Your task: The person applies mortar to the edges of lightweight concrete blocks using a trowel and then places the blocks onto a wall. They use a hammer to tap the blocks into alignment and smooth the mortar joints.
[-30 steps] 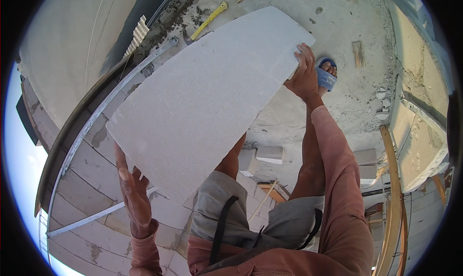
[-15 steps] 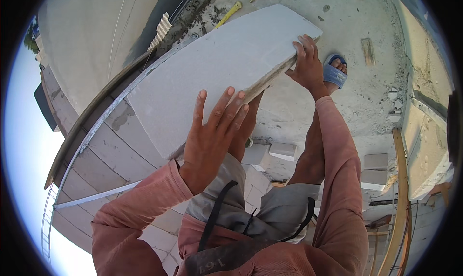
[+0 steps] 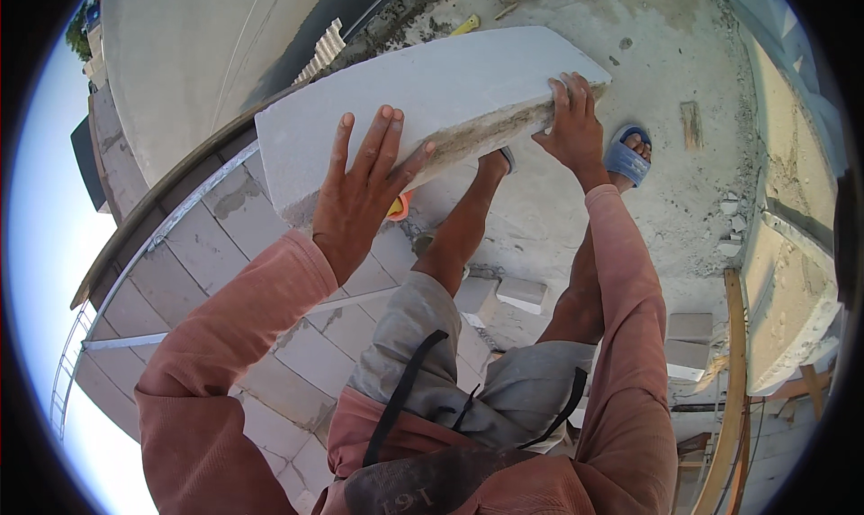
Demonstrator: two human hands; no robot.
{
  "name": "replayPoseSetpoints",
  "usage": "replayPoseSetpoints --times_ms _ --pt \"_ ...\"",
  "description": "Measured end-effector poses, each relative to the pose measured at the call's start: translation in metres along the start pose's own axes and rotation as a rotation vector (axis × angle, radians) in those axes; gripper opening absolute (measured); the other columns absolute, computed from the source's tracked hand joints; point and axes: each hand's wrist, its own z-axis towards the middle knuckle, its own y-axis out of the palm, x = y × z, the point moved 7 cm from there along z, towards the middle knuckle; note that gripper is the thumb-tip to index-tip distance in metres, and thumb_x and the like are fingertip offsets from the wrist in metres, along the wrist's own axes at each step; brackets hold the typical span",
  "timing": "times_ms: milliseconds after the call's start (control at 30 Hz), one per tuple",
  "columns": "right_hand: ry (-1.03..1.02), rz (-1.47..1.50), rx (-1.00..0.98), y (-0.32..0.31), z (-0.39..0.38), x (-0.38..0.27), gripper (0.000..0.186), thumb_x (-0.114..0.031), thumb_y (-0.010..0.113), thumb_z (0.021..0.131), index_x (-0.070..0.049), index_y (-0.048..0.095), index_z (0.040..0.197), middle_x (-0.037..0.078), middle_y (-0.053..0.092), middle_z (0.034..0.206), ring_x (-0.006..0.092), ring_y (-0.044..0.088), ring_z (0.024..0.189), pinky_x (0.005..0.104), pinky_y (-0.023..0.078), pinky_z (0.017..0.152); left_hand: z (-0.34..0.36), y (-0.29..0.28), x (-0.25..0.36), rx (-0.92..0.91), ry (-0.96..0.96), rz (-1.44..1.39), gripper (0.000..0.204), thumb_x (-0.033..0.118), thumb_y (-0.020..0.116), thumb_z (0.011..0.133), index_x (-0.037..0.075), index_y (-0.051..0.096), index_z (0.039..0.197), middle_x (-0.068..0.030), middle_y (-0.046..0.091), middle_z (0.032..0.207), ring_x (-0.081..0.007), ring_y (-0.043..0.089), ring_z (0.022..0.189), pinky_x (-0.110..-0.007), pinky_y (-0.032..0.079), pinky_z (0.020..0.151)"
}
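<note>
A long pale grey masonry block [image 3: 432, 83] is tilted in front of me, its rough, mortar-marked narrow side turned toward me. My right hand [image 3: 576, 132] grips its right end, fingers over the top edge and thumb low at the side. Toward the block's left end, my left hand [image 3: 364, 182] presses against it with fingers stretched out and spread. What supports the block underneath is hidden. Just below it, by my left wrist, part of an orange and yellow object [image 3: 400, 206] shows; its kind is unclear.
A block wall [image 3: 261, 272] with a metal strip curves along the left. A yellow handle [image 3: 466, 24] lies beyond the block. My sandalled foot [image 3: 628, 155] stands on the dusty concrete floor [image 3: 666, 56]. Loose blocks [image 3: 689, 342] and a wooden plank [image 3: 736, 353] are at the lower right.
The block has tilted, showing more of its rough side, and its left end has swung away from me and up. My left hand has moved left and farther out with it.
</note>
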Motion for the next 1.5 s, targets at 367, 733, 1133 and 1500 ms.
replayPoseSetpoints --times_ms 367,733,1133,1500 --pt "-0.079 -0.072 -0.114 -0.002 0.014 0.006 0.119 -0.028 0.099 0.058 -0.016 0.034 0.157 0.014 0.04 0.157 0.0385 0.035 0.151 0.0506 0.041 0.122 -0.008 0.015 0.002 0.118 -0.041 0.005 0.089 0.016 0.073 0.091 0.03 0.028 0.167 -0.0268 0.042 0.15 -0.0443 0.048 0.138 -0.058 0.041 0.112" --pt "-0.393 -0.186 -0.213 -0.008 0.069 -0.015 0.114 -0.018 0.094 0.063 -0.01 0.03 0.157 0.019 0.046 0.148 0.0399 0.042 0.144 0.057 0.028 0.125 -0.008 0.042 -0.041 0.124 -0.044 -0.138 0.103 0.025 0.085 0.081 0.026 0.028 0.167 -0.0249 0.046 0.145 -0.0412 0.051 0.13 -0.05 0.043 0.11" --pt "-0.196 -0.495 -0.478 -0.096 0.064 -0.182 0.115 -0.027 0.092 0.061 -0.007 0.035 0.158 0.02 0.049 0.141 0.0425 0.047 0.132 0.0566 0.033 0.115 -0.062 0.14 -0.16 0.42 0.168 -0.418 0.107 0.015 0.084 0.081 0.02 0.024 0.169 -0.0155 0.053 0.134 -0.0352 0.054 0.124 -0.044 0.044 0.111" --pt "-0.281 -0.736 -0.521 -0.177 0.151 -0.374 0.122 -0.028 0.092 0.056 -0.008 0.035 0.162 0.018 0.05 0.14 0.0382 0.048 0.128 0.0542 0.031 0.111 -0.127 0.162 -0.297 0.61 0.166 -0.537 0.137 0.03 0.099 0.06 0.03 0.016 0.17 -0.0137 0.051 0.143 -0.0339 0.054 0.132 -0.043 0.042 0.121"
